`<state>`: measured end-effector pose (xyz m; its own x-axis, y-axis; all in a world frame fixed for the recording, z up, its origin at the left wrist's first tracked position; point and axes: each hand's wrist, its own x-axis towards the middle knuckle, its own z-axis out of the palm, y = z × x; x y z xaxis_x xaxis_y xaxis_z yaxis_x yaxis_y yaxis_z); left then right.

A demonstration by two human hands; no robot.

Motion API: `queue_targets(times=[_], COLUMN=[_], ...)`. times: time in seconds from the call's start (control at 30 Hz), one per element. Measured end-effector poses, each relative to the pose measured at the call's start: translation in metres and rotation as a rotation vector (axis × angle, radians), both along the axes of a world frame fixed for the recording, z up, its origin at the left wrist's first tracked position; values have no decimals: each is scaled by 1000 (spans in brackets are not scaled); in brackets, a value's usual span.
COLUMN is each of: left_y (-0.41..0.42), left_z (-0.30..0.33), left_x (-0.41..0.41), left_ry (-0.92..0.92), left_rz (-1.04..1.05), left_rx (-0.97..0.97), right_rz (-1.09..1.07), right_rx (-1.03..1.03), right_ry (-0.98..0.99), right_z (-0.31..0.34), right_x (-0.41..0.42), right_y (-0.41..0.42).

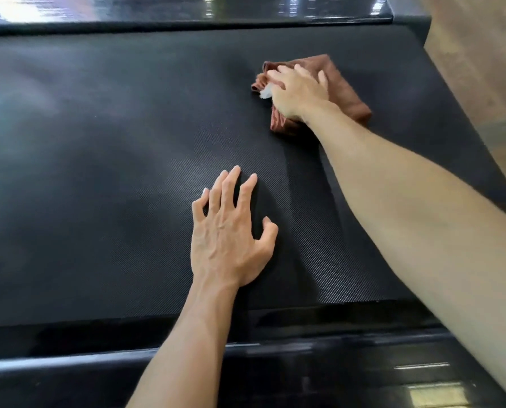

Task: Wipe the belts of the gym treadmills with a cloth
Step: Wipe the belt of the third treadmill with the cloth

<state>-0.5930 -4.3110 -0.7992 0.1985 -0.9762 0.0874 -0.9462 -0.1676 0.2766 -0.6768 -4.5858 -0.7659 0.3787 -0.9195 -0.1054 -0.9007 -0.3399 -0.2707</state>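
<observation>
Up at about one o'clock, the fingers (301,72) of the right hand (300,94) lie spread and fairly flat on a brown cloth (349,98), pressing it down onto the black treadmill belt (98,172). A small white scrap (265,92), perhaps a tag or tissue, peeks out beside the thumb at the cloth's nine o'clock edge. The right forearm reaches in from five o'clock.

Near the centre, toward six o'clock, the left hand (231,231) rests on the belt with fingers apart and straight, holding nothing, seemingly bracing the body.

The cloth is bunched and folded, lying near the belt's far right side, close to the glossy side rail (187,10) at twelve o'clock. It looks soft, light and limp, so it will likely crumple if pushed from one edge; a flat palm over its middle should keep it spread. The belt's fine ribbed texture looks grippy, likely to drag on the fabric.
</observation>
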Motion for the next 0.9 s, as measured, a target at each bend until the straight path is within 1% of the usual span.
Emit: queue_targets(times=[0.13, 0.23, 0.3, 0.4, 0.5, 0.57, 0.63, 0.73, 0.8, 0.9], left_y=[0, -1, -2, -1, 0, 0, -2, -3, -2, -3], left_z=[1, 2, 1, 1, 0, 0, 0, -1, -1, 0], left_x=[0, 0, 0, -1, 0, 0, 0, 0, 0, 0], left_ry=[7, 4, 8, 12, 11, 1, -11, -14, -22, -20], left_rz=[-4, -7, -5, -5, -2, 3, 1, 0, -1, 2], left_rx=[-3, 4, 1, -1, -5, -8, -4, 0, 4, 1], right_rz=[196, 218, 158, -38, -255, -333, -295, -125, -55, -35], right_rx=[-5, -8, -20, -43, -12, 12, 24, -30, -86, -122], right_ry=[-101, -156, -166, -141, -37, -6, 2, 7, -23, -97], right_z=[-2, -10, -14, -14, -11, -6, -3, -7, -17, -25], right_x=[-8, -43, -73, -99, -88, -66, -41, -14, -10, -23], right_y=[31, 53, 61, 47, 12, -6, -12, -1, 19, 58])
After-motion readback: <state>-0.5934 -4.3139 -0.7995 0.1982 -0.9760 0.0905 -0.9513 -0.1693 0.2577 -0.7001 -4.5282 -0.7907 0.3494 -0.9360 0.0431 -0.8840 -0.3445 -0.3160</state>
